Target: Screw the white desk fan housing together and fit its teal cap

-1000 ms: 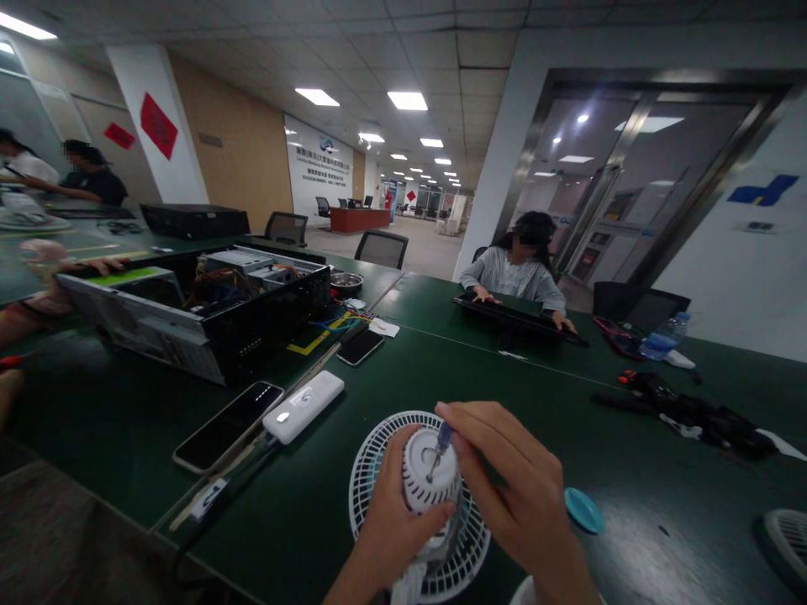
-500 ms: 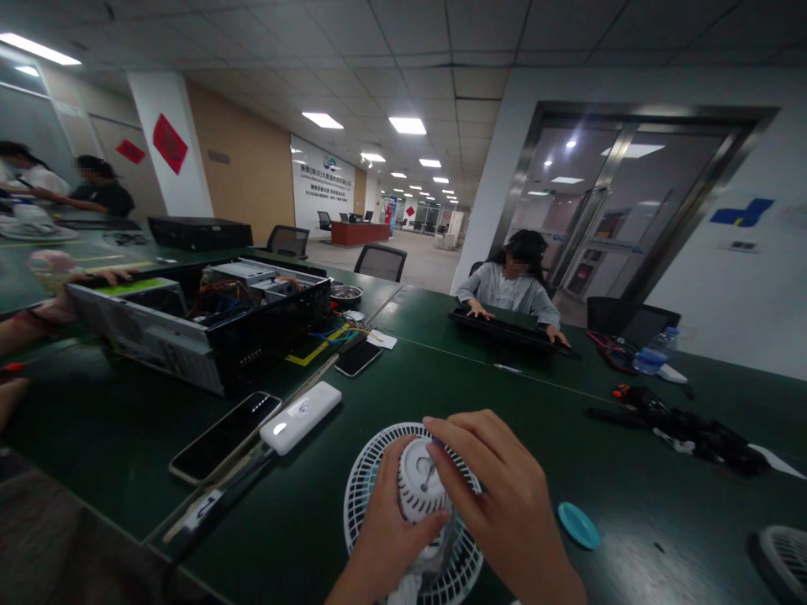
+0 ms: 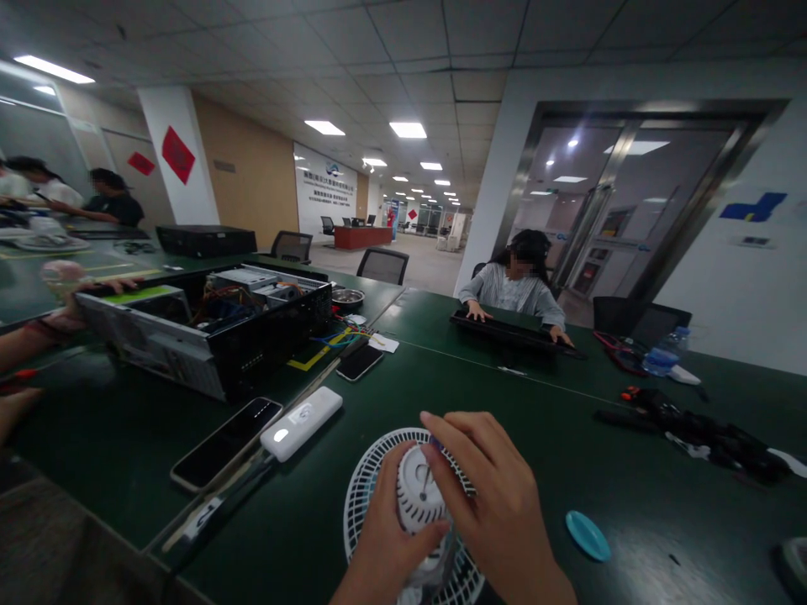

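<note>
A white electric fan (image 3: 361, 487) lies on the dark green table, its round grille down and its slotted motor housing (image 3: 419, 481) facing up. My left hand (image 3: 387, 538) wraps round the housing, thumb on the near side and fingers on the far left. My right hand (image 3: 492, 496) is bent over the housing's right edge, with its fingertips close together at the top. A tiny dark bluish thing shows at those fingertips, too small to name. Part of the grille is hidden under both hands. To the right lies a small turquoise oval disc (image 3: 588, 535).
Left of the fan are a white power bank (image 3: 303, 423) with a cable, a phone (image 3: 227, 444) and another phone (image 3: 360, 361). An open computer case (image 3: 208, 328) stands beyond, with another person's hand on it. Across the table a person (image 3: 514, 281) holds a black panel (image 3: 514, 334).
The view has shifted slightly, so the disc and far-right things sit a little further right and lower. Both hands keep nearly the same place on the fan.
</note>
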`<state>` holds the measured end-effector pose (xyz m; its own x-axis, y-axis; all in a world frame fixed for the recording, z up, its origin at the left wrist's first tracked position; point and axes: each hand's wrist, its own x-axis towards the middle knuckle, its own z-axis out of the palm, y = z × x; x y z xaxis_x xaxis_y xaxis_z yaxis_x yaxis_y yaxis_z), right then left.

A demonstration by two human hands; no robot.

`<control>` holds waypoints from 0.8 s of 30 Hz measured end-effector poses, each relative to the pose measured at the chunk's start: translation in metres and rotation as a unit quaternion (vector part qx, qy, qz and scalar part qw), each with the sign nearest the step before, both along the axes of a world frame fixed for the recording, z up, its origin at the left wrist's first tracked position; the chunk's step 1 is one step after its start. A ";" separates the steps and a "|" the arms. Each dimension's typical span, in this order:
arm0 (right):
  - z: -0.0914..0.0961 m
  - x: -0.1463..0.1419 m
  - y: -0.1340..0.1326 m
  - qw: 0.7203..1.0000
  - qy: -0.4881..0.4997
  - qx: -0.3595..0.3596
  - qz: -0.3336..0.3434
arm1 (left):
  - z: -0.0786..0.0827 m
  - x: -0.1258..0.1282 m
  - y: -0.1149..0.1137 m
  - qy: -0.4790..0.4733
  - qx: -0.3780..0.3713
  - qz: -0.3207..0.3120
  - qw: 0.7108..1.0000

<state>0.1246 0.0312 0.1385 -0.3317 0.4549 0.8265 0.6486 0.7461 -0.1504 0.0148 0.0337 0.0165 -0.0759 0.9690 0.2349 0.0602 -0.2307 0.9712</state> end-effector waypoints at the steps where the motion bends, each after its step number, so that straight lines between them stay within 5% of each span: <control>1: 0.000 0.001 0.000 1.000 -0.002 -0.007 0.008 | 0.000 0.000 0.000 -0.003 0.001 -0.003 1.000; 16: 0.001 0.004 0.000 0.999 0.000 -0.031 0.037 | 0.002 -0.002 -0.001 0.002 -0.015 -0.007 1.000; 24: -0.001 -0.001 0.006 1.000 0.022 -0.010 -0.010 | 0.000 -0.001 0.000 0.005 -0.014 -0.003 1.000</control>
